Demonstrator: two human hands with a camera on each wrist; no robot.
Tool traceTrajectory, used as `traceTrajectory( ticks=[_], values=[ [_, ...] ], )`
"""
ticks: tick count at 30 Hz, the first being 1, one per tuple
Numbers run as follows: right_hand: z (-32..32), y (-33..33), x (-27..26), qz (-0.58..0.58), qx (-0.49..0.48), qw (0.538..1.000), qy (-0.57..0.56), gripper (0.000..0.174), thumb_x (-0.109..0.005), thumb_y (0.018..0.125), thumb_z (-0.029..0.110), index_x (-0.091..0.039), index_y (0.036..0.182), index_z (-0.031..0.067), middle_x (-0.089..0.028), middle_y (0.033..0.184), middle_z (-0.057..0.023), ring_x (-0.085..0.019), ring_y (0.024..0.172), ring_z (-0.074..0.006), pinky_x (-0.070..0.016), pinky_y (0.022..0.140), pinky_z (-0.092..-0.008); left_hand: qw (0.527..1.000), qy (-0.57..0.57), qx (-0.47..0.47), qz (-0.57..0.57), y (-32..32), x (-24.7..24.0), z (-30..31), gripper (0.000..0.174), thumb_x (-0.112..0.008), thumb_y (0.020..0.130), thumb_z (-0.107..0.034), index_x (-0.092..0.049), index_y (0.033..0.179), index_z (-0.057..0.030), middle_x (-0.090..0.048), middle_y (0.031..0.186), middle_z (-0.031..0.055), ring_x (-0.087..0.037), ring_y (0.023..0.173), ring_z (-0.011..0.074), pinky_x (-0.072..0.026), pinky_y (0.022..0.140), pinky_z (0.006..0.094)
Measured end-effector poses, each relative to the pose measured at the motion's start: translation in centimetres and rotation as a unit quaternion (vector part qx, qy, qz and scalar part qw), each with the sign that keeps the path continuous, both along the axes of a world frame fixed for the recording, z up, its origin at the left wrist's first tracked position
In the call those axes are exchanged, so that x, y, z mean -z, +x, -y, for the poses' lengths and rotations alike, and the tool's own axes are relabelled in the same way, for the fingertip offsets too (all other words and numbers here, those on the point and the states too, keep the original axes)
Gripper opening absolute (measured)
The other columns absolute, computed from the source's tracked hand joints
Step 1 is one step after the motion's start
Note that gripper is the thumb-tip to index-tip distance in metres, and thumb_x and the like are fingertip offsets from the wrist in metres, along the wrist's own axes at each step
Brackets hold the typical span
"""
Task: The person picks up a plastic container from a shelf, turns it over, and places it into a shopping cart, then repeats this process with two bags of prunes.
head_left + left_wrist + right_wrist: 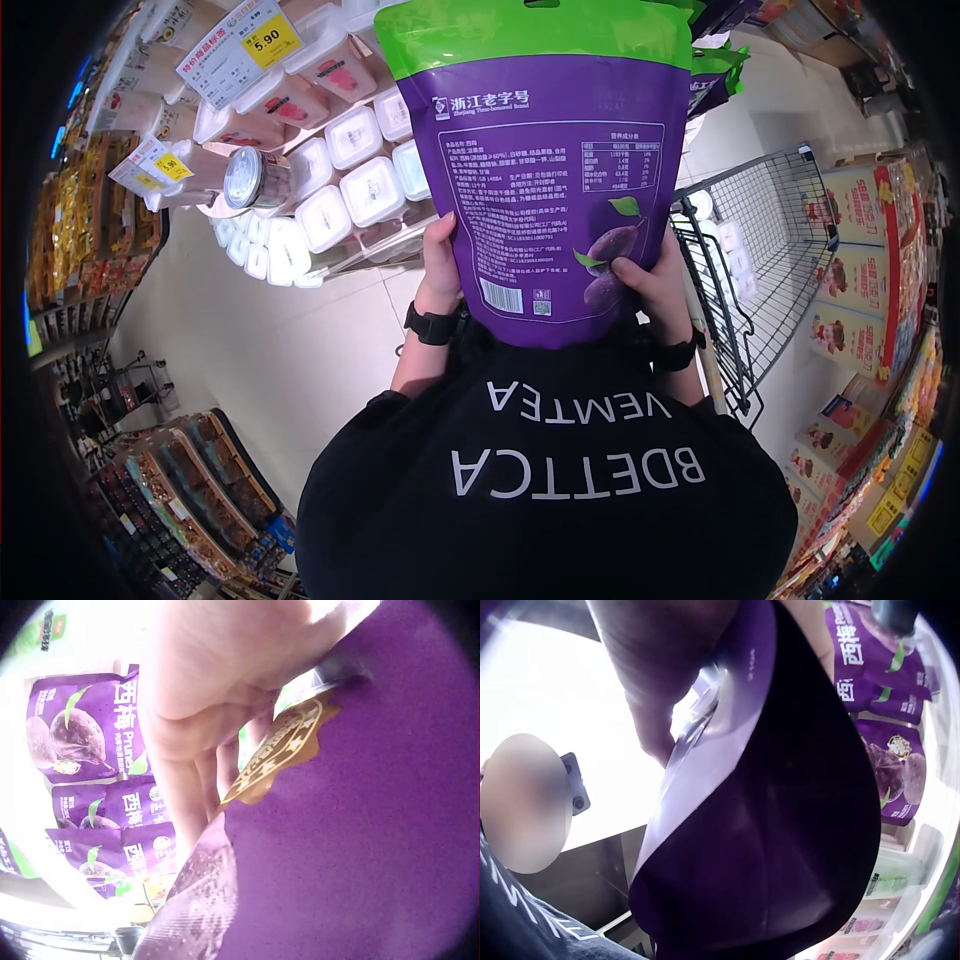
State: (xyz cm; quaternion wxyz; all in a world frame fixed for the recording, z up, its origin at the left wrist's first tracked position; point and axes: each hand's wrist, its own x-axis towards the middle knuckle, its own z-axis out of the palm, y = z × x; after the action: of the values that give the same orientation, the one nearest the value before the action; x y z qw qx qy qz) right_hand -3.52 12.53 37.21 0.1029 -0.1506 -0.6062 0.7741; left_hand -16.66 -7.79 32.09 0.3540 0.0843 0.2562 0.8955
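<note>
A large purple prune bag with a green top is held upright before the chest, its printed back facing me. My left hand grips the bag's left edge, the thumb on the printed side. Along the opposite edge my right hand holds the lower part, thumb pressed near the printed plums. In the left wrist view, the left hand has its fingers behind the bag, by a gold printed emblem. The right wrist view looks up at the bag's dark underside, with the right hand at its side.
Similar prune pouches stand on the shelf behind the bag. White-lidded tubs, a round can and price tags fill the display at front left. A wire shopping cart stands at right, beside stacked boxes.
</note>
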Motion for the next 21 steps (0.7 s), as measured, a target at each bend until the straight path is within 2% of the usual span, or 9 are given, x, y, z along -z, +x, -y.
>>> traceTrajectory(
  ticks=[4,7,12,17,21],
  values=[
    [-0.2,0.1,0.2,0.004,-0.004,1.0,-0.008,0.059,-0.072,0.07,0.012,-0.043,0.12,0.0014,-0.056,0.107,-0.007,-0.055,0.096,-0.0149,-0.0432,0.085,-0.0288,0.998,0.049,0.029,0.014,-0.3,-0.3,-0.4,0.049,-0.044,0.086,-0.036,-0.048,0.117,0.0024,-0.058,0.11,0.0135,-0.06,0.094,0.0211,-0.0489,0.082,0.0314],
    [-0.2,0.1,0.2,0.008,0.014,1.0,-0.017,0.058,-0.071,0.071,0.011,-0.043,0.121,0.0013,-0.055,0.108,-0.0074,-0.054,0.097,-0.0149,-0.043,0.085,-0.0287,0.999,0.024,0.027,0.001,-0.3,-0.2,-0.4,0.05,-0.043,0.086,-0.036,-0.047,0.117,0.0025,-0.058,0.109,0.0137,-0.06,0.094,0.0212,-0.0489,0.082,0.0314],
    [-0.5,-0.1,0.3,0.013,0.009,1.0,-0.022,0.055,-0.069,0.074,0.013,-0.042,0.12,0.0006,-0.055,0.108,-0.0075,-0.054,0.097,-0.0143,-0.0426,0.085,-0.028,0.998,0.047,0.034,0.013,-0.2,-0.3,-0.5,0.049,-0.044,0.086,-0.034,-0.046,0.118,0.0036,-0.057,0.11,0.015,-0.059,0.095,0.0214,-0.0482,0.083,0.0317],
    [-0.6,-0.2,0.3,0.014,0.022,0.999,-0.028,0.05,-0.068,0.075,0.015,-0.044,0.117,0.0009,-0.055,0.105,-0.0067,-0.053,0.094,-0.0132,-0.0426,0.083,-0.0271,0.991,0.079,0.1,-0.025,-0.3,0.5,0.0,0.05,-0.046,0.083,-0.029,-0.044,0.119,0.006,-0.055,0.114,0.0168,-0.058,0.098,0.0228,-0.0461,0.086,0.0321],
    [-1.1,-0.1,0.7,0.014,0.009,1.0,-0.023,0.048,-0.068,0.075,0.016,-0.045,0.115,0.0008,-0.056,0.104,-0.0065,-0.054,0.093,-0.0127,-0.0425,0.082,-0.0266,0.99,0.089,0.099,-0.05,-0.2,0.2,0.0,0.05,-0.047,0.083,-0.027,-0.043,0.12,0.0067,-0.055,0.114,0.0172,-0.057,0.099,0.0236,-0.0448,0.088,0.0325]
  ],
)
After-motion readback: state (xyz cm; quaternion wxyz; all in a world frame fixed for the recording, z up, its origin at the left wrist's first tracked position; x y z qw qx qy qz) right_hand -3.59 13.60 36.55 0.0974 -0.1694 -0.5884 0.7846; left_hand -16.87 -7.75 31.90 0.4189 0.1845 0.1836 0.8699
